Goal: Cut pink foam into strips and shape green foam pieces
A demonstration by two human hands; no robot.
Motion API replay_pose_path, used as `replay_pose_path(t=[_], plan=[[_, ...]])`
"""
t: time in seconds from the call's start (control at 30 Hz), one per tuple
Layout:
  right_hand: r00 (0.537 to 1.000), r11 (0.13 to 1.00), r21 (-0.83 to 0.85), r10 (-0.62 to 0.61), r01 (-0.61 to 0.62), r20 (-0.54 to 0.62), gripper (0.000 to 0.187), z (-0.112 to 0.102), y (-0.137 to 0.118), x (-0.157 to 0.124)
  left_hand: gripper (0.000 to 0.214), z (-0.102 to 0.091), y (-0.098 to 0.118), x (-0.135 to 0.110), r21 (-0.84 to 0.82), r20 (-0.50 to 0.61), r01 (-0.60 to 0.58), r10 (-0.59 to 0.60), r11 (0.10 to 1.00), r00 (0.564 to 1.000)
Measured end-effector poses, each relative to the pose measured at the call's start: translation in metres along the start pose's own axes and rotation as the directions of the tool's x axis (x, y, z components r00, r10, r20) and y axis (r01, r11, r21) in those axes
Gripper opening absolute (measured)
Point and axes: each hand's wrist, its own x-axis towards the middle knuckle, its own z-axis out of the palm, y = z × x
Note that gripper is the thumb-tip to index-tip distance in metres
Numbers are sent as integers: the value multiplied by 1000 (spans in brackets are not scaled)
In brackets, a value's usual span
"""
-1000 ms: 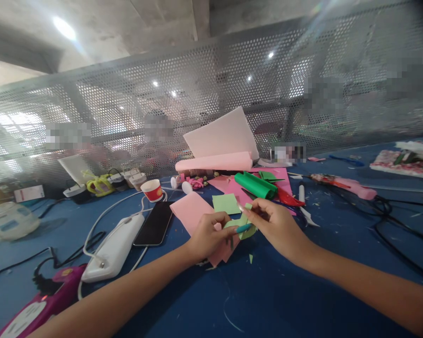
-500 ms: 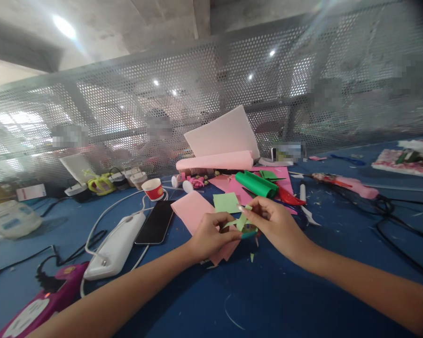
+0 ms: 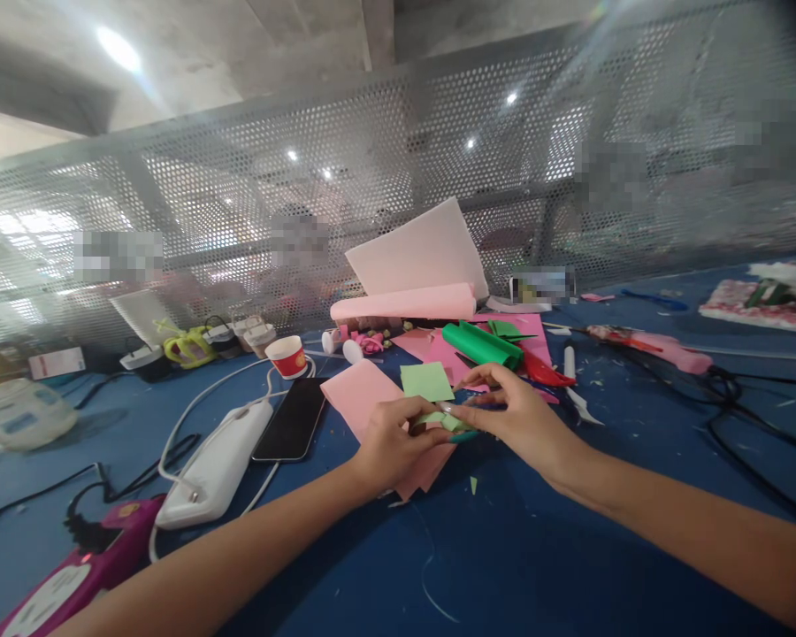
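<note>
My left hand (image 3: 393,440) pinches a small light green paper piece (image 3: 454,423) between thumb and fingers. Reaching in from the other side, my right hand (image 3: 523,416) has its thumb tip on that same piece, its fingers curved around it. Part of the paper is hidden by the fingers. Something teal (image 3: 464,436) shows just under the left fingertips; its kind is unclear. Behind the hands lies a light green paper square (image 3: 428,382). Folded pink paper (image 3: 358,394) extends beneath my left hand.
Left stand a black phone (image 3: 293,419), a white power strip (image 3: 218,469), a paper cup (image 3: 287,357) and a purple device (image 3: 89,566). Rolled green sheet (image 3: 481,345) and pink roll (image 3: 404,303) lie behind. A pink-handled tool (image 3: 663,348) with black cables lies right.
My right hand has come slightly down and left, its fingertips lower over the green paper. The upright end of the paper piece now lies flatter. My left hand stays nearly still.
</note>
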Motion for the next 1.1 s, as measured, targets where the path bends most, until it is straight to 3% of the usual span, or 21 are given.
replay_pose_path(t=[0.1,0.2,0.5,0.77,0.9,1.1], plan=[[975,951,-219,-222,217,2,22,-4,-7,-3,26,0,-1,0,-30,1,39,-39,999,999],[967,932,-257,-246,256,70,10,-5,-15,-6,26,0,-3,0,-66,-6,70,-70,995,998],[982,980,-168,-77,106,171,24,-7,-21,-3,21,-1,3,3,-155,1,178,-181,972,984],[957,974,35,211,-222,197,21,-10,-23,2,21,0,4,3,-75,-42,213,-216,974,975],[955,967,96,213,-236,205,20,-8,-23,1,21,-1,3,2,-68,-47,200,-204,977,978],[944,979,-13,197,-201,266,23,-11,-22,5,24,0,2,2,-73,-15,228,-230,971,973]])
